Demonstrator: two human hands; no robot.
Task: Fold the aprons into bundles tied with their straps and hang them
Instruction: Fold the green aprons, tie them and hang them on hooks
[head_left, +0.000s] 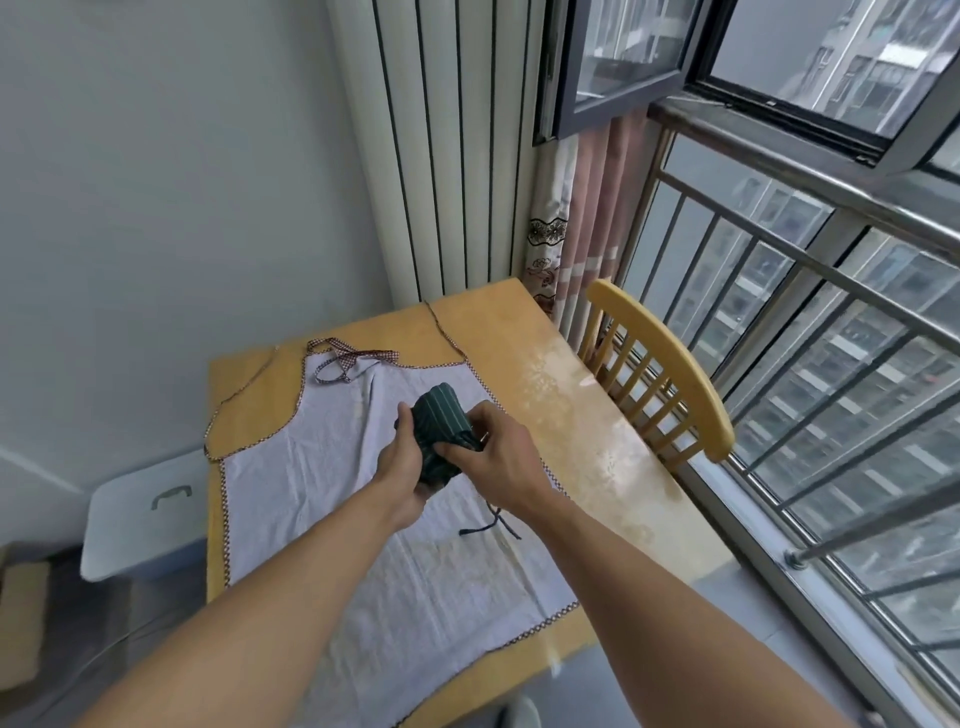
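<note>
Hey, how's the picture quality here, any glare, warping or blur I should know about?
Head view: daylight from the window puts a pale glare on the table beside the chair; the wide lens bends the railing; the hands and the dark striped bundle look sharp; shadows are soft.

I see a yellow table (597, 436) under my hands, with a wooden chair (670, 384) just to their right against a railing (810, 322) and windows (779, 62) giving grey daylight. Beyond the hands stand a ribbed white panel (447, 156) and curtain (576, 218); to their left, a plain wall (156, 182) and white box (140, 514).
</note>
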